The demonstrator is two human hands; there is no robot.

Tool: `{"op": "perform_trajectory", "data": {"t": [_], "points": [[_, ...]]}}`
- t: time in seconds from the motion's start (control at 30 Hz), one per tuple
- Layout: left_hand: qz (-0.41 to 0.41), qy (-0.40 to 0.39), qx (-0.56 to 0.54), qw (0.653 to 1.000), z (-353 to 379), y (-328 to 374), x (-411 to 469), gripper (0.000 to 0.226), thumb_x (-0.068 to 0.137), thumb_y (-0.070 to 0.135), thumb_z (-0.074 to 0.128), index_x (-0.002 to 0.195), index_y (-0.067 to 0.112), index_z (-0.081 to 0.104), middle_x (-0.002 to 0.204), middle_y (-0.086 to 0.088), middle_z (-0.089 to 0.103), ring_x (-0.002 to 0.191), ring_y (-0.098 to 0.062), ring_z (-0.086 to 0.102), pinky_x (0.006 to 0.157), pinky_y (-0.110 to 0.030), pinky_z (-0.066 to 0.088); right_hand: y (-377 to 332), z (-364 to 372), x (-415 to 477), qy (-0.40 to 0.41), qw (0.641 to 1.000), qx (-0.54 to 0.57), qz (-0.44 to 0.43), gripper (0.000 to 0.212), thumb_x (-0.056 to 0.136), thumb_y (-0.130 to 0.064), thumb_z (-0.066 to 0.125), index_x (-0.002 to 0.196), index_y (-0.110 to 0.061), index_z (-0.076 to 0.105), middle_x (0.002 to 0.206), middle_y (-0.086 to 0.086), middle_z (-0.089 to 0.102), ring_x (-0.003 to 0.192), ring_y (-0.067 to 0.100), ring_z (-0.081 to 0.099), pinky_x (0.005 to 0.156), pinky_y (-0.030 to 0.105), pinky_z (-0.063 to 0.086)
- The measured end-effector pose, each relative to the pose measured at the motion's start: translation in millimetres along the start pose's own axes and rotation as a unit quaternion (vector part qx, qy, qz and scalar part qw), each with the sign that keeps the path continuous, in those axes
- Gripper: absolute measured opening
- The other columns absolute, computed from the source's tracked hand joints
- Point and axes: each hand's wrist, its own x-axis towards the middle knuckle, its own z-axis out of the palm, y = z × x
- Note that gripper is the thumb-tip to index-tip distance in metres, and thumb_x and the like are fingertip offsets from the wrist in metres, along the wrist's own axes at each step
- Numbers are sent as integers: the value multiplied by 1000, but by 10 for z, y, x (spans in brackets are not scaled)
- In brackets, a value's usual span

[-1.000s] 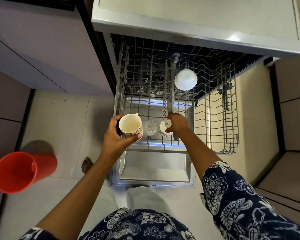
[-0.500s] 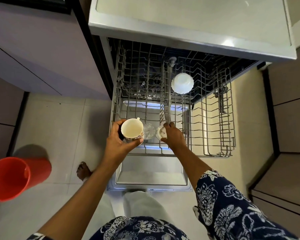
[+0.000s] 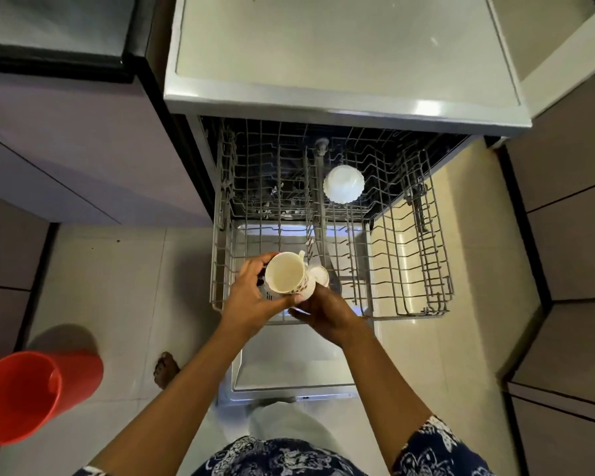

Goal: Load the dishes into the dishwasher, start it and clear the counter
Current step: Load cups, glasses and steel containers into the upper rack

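Mug [image 3: 285,273] is in the left hand [image 3: 251,298], fingers wrapped round its side, mouth facing up, over the front-left corner of the pulled-out rack [image 3: 426,312]. Right hand [image 3: 327,317] grips a smaller white cup [image 3: 319,275] from below, touching the mug. White bowl [image 3: 343,183] sits upside down toward the rack's back edge. Red bucket [image 3: 31,396] is on the floor, well off left.

A red plastic bucket [image 3: 31,396] stands on the pale tiled floor [image 3: 110,286] at the lower left, its mouth open and a shadow just behind it. Grey-lilac cabinet fronts [image 3: 83,149] run along the left, beneath a dark-edged top [image 3: 49,25]. On the right, brown drawer fronts [image 3: 571,235] — split by dark seams — line the floor's edge.
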Motion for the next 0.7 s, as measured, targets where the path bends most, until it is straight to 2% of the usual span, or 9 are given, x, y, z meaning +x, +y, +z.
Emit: {"op": "perform_trajectory", "data": {"t": [0.1,0.2,0.27,0.37,0.47,0.53,0.63,0.7], "points": [[7,-12,13,1000,32,45,8,79,58,29,89,125,32,46,122,7,53,111,-8,52,93,-22,45,66,-30,-3,-45,995,93,0,47,93,-33,52,135,-12,47,122,15,61,108,27,60,86,39,52],[19,-19,29,999,59,25,-19,79,57,31,90,123,35,47,118,13,55,110,-3,52,97,-29,47,94,-49,-25,-59,983,172,13,64,88,-56,45,133,-10,49,124,20,58,106,30,60,88,39,53],[18,-42,62,997,64,-16,-22,84,57,39,87,130,33,46,122,16,53,115,-6,50,103,-37,42,98,-72,-13,-49,984,173,8,68,84,-56,50,132,-8,50,120,20,59,103,28,61,82,35,56],[19,-62,148,987,-23,-93,35,86,66,39,82,140,30,41,136,9,48,126,-9,41,111,-50,31,51,-111,-1,-1,983,184,-16,58,80,-43,61,125,-7,55,109,17,65,93,27,64,68,34,58],[3,31,222,975,-250,-266,168,77,78,32,75,144,30,35,149,2,36,135,-18,32,112,-54,29,-106,-203,44,83,981,166,-53,42,79,-41,62,107,-10,62,98,15,66,85,25,65,60,31,59],[-27,86,253,963,-395,-425,301,80,82,31,71,148,30,26,154,0,24,140,-25,25,112,-56,28,-249,-289,116,155,977,127,-71,37,86,-36,62,108,-6,59,102,16,63,88,27,62,54,30,58],[-61,90,298,948,-481,-651,529,89,85,32,68,152,24,10,159,-4,10,144,-31,18,111,-55,30,-465,-348,318,250,961,47,-111,47,82,-21,70,120,-2,51,113,15,60,93,29,61,56,35,59],[-61,70,294,951,-467,-739,637,93,87,32,66,152,26,0,159,-4,9,138,-35,30,105,-54,39,-595,-338,484,293,942,-27,-158,47,77,-16,75,116,-6,50,112,11,60,93,29,62,61,40,58]]}}
